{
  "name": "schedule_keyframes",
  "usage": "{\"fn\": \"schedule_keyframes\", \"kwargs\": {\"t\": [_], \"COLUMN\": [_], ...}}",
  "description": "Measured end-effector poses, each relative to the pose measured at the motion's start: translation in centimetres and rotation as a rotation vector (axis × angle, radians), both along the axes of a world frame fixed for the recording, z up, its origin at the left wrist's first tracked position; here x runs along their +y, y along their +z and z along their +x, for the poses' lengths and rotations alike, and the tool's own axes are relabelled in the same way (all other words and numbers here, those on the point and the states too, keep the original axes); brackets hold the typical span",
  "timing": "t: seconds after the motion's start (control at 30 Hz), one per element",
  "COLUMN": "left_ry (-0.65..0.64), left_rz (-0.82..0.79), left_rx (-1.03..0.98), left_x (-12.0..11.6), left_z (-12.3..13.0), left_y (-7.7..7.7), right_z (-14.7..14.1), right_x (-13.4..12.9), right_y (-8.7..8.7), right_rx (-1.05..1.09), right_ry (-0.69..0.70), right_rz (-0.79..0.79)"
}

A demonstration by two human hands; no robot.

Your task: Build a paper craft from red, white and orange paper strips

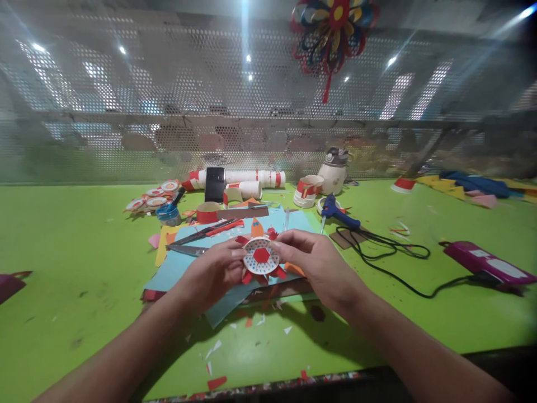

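A paper turtle [260, 256] with a white dotted round body, a red hexagon at its centre, red legs and an orange head is held up between both hands. My left hand [218, 271] grips its left edge between thumb and fingers. On the opposite edge, my right hand [312, 257] pinches the turtle near an upper leg. Beneath the hands lie light blue paper sheets [226, 305]. Black scissors [188, 246] and a red-handled tool [226, 226] rest on the paper just behind my left hand.
Behind are a blue jar [168, 214], paper discs [155, 198], cardboard tubes [268, 179], paper cups [308, 190] and a bottle [334, 170]. A blue glue gun [339, 212] lies right, its black cable running to a purple power strip [486, 262]. Paper scraps litter the green table [84, 252].
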State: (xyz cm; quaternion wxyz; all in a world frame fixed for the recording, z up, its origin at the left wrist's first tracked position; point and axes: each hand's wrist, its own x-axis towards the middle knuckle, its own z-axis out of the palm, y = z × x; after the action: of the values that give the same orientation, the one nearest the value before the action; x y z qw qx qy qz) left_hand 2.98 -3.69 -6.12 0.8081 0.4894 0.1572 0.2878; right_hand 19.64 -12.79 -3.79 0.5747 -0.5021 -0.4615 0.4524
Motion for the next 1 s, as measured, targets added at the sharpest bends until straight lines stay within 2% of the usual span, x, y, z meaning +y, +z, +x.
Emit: {"fn": "schedule_keyframes", "kwargs": {"t": [0.07, 0.27, 0.4, 0.67, 0.83, 1.0], "left_ry": [0.071, 0.251, 0.270, 0.225, 0.188, 0.161], "left_rz": [0.092, 0.571, 0.688, 0.674, 0.515, 0.377], "left_rx": [0.068, 0.316, 0.361, 0.314, 0.281, 0.155], "left_x": [0.1, 0.0, -0.2, -0.3, 0.1, 0.6], "left_z": [0.1, 0.2, 0.0, -0.1, 0.3, 0.7], "left_y": [-0.1, 0.4, 0.8, 1.0, 0.0, -0.9], "right_z": [0.0, 0.0, 0.1, 0.2, 0.7, 1.5], "right_x": [0.3, 0.8, 1.0, 1.0, 1.3, 2.0], "right_y": [-0.2, -0.7, -1.0, -1.3, -1.5, -2.0], "right_rx": [-0.018, -0.039, -0.007, 0.101, 0.107, 0.112], "right_ry": [-0.017, -0.030, 0.004, 0.069, 0.084, 0.098], "right_rz": [0.002, 0.013, 0.015, 0.005, 0.025, 0.102]}}
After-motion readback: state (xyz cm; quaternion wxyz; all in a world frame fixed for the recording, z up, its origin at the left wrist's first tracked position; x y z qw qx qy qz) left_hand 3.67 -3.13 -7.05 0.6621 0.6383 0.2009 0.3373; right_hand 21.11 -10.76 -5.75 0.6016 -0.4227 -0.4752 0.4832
